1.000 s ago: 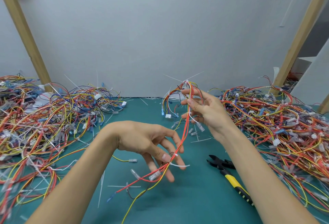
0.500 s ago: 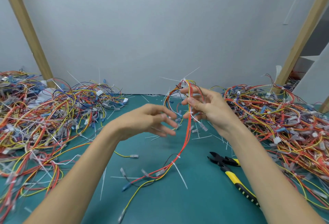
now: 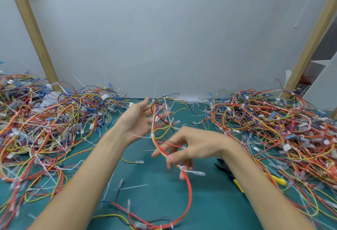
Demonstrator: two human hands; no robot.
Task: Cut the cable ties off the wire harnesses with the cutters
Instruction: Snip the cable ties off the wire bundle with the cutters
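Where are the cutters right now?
In the head view, the cutters lie on the green table on the right, half hidden behind the right arm, just beside the right-hand pile of wires.

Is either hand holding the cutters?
No, the cutters lie on the teal mat by the right forearm, apart from the left hand and the right hand.

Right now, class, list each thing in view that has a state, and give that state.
Harness: lifted, dangling to the mat.
Left hand: open, fingers spread.
Right hand: pinches the harness.
Cable tie: uncut, on harness.
Cutters: lying on the mat, unheld.
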